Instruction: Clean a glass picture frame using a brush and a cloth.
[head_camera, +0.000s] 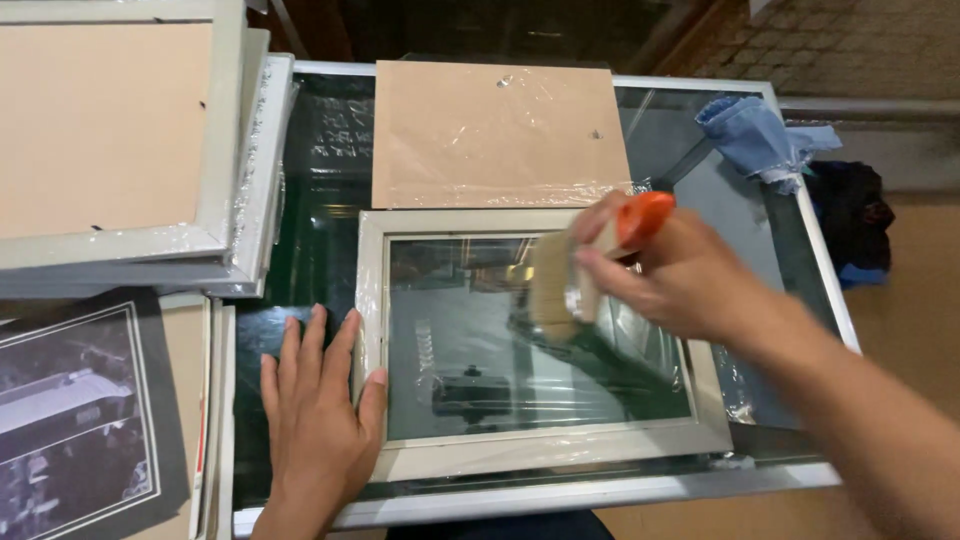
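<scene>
The left hand lies flat and open on the glass-topped table with a silver metal edge, fingers spread, holding nothing — its thumb side presses against the left side of the pale wooden picture frame with a glass pane. The frame lies flat in the middle of the table. Above the glass, the right hand grips a wide paintbrush with an orange handle and pale bristles; the bristles point down at the pane and look blurry. To the left sits a black-and-white photo in a dark mat. Behind the frame lies a tan backing board wrapped in clear plastic. Far left — a stack of pale frames lying face down. Far right, a crumpled blue cloth rests on the table corner.
</scene>
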